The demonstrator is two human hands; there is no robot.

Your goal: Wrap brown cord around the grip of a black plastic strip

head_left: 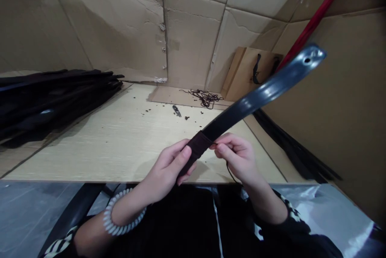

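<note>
A long, curved, glossy dark strip (256,99) with a hole near its far tip slants up to the right in front of me. A dark brown wrapping (199,145) covers its lower part. My left hand (169,163) is closed around this wrapped part, thumb on top. At the wrapping's upper edge, my right hand (237,155) pinches a thin dark cord (230,172), whose loose end hangs below the fingers. The strip's lower end is hidden behind my left hand.
A pile of dark strips (54,101) lies at left, more dark strips (286,145) at right. Tangled cord (206,98), small thread snips (176,110) and scraps lie at the back. A paper bag (241,73) stands against the cardboard wall (193,36). A red band (319,12) hangs at upper right.
</note>
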